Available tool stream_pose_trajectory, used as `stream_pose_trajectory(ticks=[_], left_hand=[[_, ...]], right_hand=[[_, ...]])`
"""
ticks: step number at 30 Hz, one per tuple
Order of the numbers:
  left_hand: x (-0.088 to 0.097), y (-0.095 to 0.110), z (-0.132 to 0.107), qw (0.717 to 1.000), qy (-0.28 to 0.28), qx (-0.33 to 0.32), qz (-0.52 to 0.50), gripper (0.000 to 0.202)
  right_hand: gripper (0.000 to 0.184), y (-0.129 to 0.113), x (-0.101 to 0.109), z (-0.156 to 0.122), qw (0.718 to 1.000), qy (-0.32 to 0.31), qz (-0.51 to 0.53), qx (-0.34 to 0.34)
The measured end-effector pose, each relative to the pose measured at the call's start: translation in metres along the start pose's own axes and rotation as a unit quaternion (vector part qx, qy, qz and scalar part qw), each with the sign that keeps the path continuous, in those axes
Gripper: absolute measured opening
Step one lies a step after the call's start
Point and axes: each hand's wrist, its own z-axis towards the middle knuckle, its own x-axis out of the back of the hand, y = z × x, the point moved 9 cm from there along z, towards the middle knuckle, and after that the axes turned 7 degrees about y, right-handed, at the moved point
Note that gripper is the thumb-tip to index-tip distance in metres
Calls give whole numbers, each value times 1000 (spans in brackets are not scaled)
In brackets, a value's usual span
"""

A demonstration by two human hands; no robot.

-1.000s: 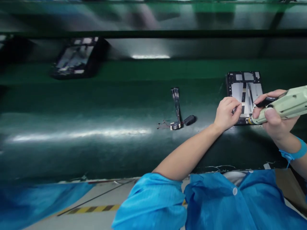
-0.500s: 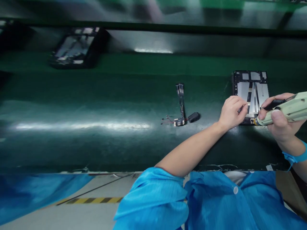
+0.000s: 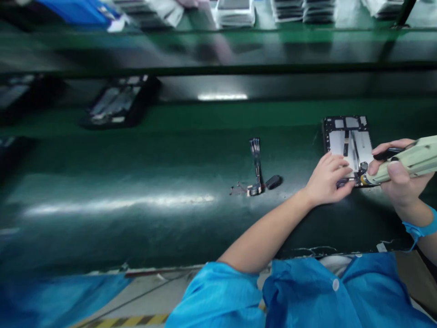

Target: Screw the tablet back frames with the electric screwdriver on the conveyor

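Observation:
An opened black device (image 3: 336, 142), tablet-shaped with silvery panels and dark ribbon strips inside, lies at the right of the bench. My left hand (image 3: 328, 181) rests on its lower left edge, fingers apart and holding nothing that shows. A pale green electric screwdriver (image 3: 409, 161) is gripped in my right hand (image 3: 403, 180). The driver's brassy tip meets the device's lower edge, just right of my left fingertips. Whether a screw is under the tip is hidden. To the left lie a small circuit board with cables (image 3: 255, 187) and a black oval part (image 3: 273, 182).
Another opened device (image 3: 118, 102) lies blurred at the back left, with more at the left edge. Beyond a raised ledge stand stacks of flat pale items (image 3: 319, 10) and a blue object (image 3: 80, 11). The green bench (image 3: 170, 232) ends at a worn front edge.
The view has tilted up, bringing the stacks into sight. My left fingers have gone from bunched over the device to spread on its lower edge. The screwdriver stays at that edge.

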Motion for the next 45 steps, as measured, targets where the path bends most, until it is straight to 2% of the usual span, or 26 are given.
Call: stream_pose_trajectory(ticks=[3, 5, 7, 10, 13, 16, 19, 23, 26, 29, 32, 36, 40, 43, 45], left_hand=[[-18, 9, -14, 991, -113, -19, 62, 43], [-25, -2, -16, 984, -139, 4, 108, 43], [-31, -23, -7, 978, -149, 39, 141, 40], [-37, -73, 27, 965, -149, 107, 190, 35], [-39, -120, 74, 954, -122, 146, 230, 31], [-41, -143, 104, 945, -79, 178, 263, 30], [-54, -129, 99, 949, -70, 165, 259, 35], [-70, -81, 47, 970, -103, 105, 193, 37], [-62, -64, 7, 977, -100, 110, 153, 35], [-50, -68, -13, 974, -87, 150, 149, 33], [-46, -72, -13, 971, -81, 166, 153, 31], [-50, -71, -5, 973, -79, 160, 145, 28], [-50, -72, -4, 975, -80, 158, 131, 28], [-50, -74, -4, 977, -83, 158, 120, 28], [-50, -73, -3, 977, -86, 158, 115, 26]], right_hand=[[22, -13, 36, 20, 995, 87, 5, 46], [19, -15, 61, 30, 989, 135, -11, 62], [17, -11, 82, 35, 981, 176, -37, 65], [19, 2, 103, 34, 975, 205, -61, 55], [24, 14, 110, 29, 977, 189, -91, 46], [24, 20, 113, 27, 977, 166, -125, 43], [26, 23, 120, 30, 977, 169, -128, 37], [29, 26, 127, 37, 976, 169, -132, 29], [30, 29, 129, 40, 974, 161, -158, 22], [33, 36, 132, 42, 972, 145, -186, 0], [40, 42, 134, 44, 975, 136, -176, -11], [49, 49, 133, 44, 979, 125, -158, -10], [73, 58, 126, 44, 990, 67, -122, -2], [86, 61, 148, 40, 983, 120, -137, 16], [83, 63, 169, 31, 966, 155, -204, 8]])
